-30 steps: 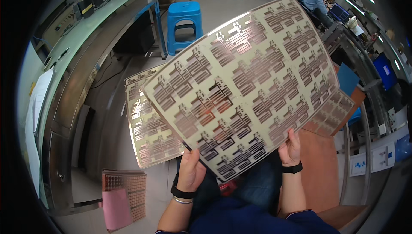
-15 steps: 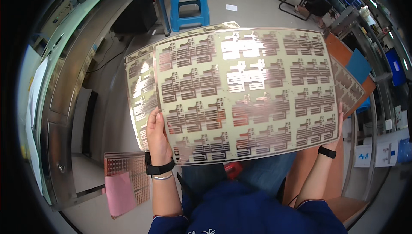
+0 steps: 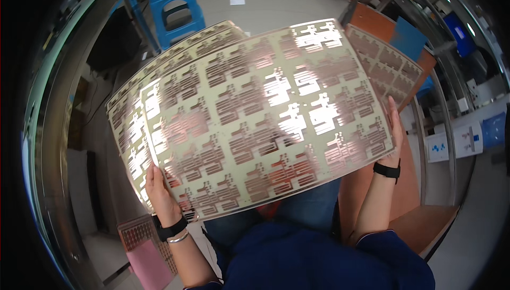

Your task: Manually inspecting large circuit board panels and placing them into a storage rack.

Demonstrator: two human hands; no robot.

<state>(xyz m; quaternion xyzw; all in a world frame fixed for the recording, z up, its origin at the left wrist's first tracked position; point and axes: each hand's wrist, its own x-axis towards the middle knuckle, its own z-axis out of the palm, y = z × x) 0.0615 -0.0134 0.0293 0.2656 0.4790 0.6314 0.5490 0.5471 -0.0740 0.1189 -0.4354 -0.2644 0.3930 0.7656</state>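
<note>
Above the person's lap, a stack of large cream flexible sheets patterned with copper circuit traces (image 3: 265, 125) is gripped at its edges by the left hand (image 3: 159, 191) and right hand (image 3: 394, 138), a blue plastic stool (image 3: 175, 8) beyond.

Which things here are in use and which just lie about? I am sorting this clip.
In hand:
top copper-patterned sheet
sheets behind it
left hand
right hand

Lying about:
blue stool
pink pad
patterned sheet on orange board
</note>
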